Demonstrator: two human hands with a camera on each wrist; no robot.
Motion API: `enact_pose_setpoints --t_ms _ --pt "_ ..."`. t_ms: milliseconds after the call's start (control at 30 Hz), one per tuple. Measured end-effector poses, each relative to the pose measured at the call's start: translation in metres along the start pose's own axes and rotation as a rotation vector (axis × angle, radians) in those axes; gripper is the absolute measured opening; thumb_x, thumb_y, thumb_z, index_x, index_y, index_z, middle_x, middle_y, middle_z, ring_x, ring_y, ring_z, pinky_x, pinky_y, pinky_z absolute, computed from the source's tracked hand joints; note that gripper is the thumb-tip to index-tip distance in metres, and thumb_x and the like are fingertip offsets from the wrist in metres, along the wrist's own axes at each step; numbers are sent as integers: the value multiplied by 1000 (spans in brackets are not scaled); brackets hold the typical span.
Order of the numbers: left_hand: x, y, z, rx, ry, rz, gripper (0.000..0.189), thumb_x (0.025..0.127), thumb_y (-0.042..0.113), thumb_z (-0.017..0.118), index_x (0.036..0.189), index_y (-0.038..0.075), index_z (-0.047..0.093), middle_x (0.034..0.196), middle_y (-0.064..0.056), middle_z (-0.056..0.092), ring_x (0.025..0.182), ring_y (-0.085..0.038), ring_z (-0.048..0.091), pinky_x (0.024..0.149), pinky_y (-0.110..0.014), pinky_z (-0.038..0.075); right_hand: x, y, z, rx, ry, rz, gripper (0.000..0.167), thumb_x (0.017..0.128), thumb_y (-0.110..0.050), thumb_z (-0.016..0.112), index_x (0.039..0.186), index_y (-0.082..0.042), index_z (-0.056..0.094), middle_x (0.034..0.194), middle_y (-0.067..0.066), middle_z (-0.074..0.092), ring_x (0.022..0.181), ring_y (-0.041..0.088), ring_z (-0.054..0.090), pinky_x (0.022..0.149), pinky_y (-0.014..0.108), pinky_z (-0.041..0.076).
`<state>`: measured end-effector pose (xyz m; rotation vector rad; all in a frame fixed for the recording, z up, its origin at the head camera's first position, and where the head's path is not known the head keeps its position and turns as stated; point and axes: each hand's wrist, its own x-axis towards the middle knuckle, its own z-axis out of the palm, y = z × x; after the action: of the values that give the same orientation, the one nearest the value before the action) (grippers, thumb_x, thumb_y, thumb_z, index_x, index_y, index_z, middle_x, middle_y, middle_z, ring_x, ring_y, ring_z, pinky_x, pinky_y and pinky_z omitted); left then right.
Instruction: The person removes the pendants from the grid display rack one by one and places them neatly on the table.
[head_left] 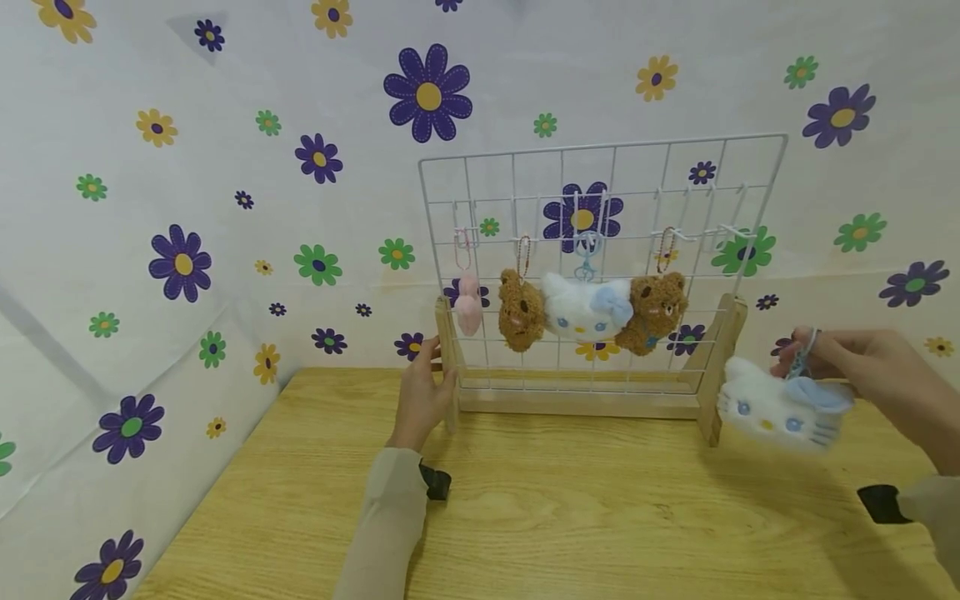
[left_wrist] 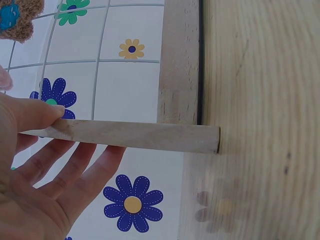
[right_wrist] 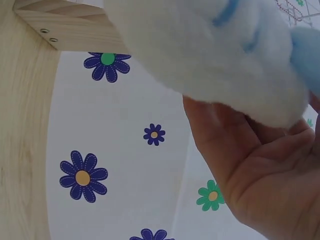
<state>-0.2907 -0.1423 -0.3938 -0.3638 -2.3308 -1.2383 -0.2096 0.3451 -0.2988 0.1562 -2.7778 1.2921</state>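
Fingers of your left hand (head_left: 422, 398) pinch the rack's left upright (head_left: 450, 367); those of your right hand (head_left: 862, 358) grip the blue strap (head_left: 801, 358) of a white cat plush (head_left: 772, 417), suspended just beyond the rack's right edge. You work at a wood-grain worktop (head_left: 540, 508), its back edge against a white wall covering (head_left: 247, 75) printed with purple, green and yellow flowers. Left to right on the wire rack (head_left: 613, 147), near that back edge, hang a pink plush (head_left: 468, 307), a brown plush (head_left: 521, 312), a second white plush (head_left: 581, 312) and a brown bear (head_left: 654, 312).

Your worktop's front edge is cut off. Pink plush's form: indistinct. The held plush is slightly blurred; its body hides some of your right fingertips in the right wrist view, where its face cannot be seen.
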Motion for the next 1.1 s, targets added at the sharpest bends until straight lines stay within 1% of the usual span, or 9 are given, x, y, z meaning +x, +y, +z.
enact_pose_setpoints --t_ms 33,100,200,267,333,433,667,1000,1100 --pt "0 0 0 0 2 2 49 93 -9 66 139 -3 50 126 -30 62 102 -42 67 81 -54 60 0 2 0 -12 -9 3 58 112 -33 35 121 18 61 99 -8 73 81 -4 61 64 22 54" --pt "0 0 0 0 3 4 49 92 -9 66 138 -3 50 126 -30 62 102 -42 67 81 -54 60 -1 6 0 -6 -33 20 60 112 -34 34 121 20 60 99 -3 75 82 -9 58 77 37 57" --pt "0 1 -1 -4 3 5 49 93 -9 66 139 -3 50 126 -30 62 102 -43 66 81 -54 60 -2 12 1 -32 -56 31 60 112 -33 34 120 20 60 100 4 75 84 -14 54 79 34 55" --pt "0 2 -1 -3 1 7 49 93 -9 65 139 -3 50 127 -30 61 103 -42 66 82 -54 60 -3 15 1 -26 -77 39 60 113 -32 33 119 21 61 102 10 75 84 -12 54 79 34 56" --pt "1 2 -1 -2 0 8 49 93 -9 65 139 -3 50 127 -30 61 103 -42 66 83 -54 60 -5 19 3 -39 -90 47 60 113 -31 32 120 21 60 103 12 74 83 -8 58 67 22 54" --pt "1 2 -1 2 0 7 49 93 -9 65 139 -3 50 127 -30 61 103 -42 66 83 -54 59 -9 22 5 -32 -121 80 61 113 -33 30 124 21 56 107 15 73 82 -2 60 67 25 56" --pt "0 3 -2 -5 -5 -8 48 94 -8 65 139 -4 49 127 -30 61 104 -43 66 83 -55 59 -13 30 9 -40 -151 106 61 113 -33 28 126 22 51 105 12 70 80 6 59 67 26 55" --pt "-1 4 -2 2 -17 -25 49 94 -8 65 140 -3 49 129 -30 60 105 -42 66 84 -55 59 -15 34 10 -36 -218 151 61 113 -33 24 128 21 47 105 14 72 87 13 60 70 26 53" --pt "-1 4 -2 4 -12 -19 49 94 -8 65 140 -3 49 129 -30 60 105 -42 66 84 -55 59 -15 35 11 -30 -225 144 60 114 -31 23 128 22 47 105 14 72 86 12 60 70 26 54"
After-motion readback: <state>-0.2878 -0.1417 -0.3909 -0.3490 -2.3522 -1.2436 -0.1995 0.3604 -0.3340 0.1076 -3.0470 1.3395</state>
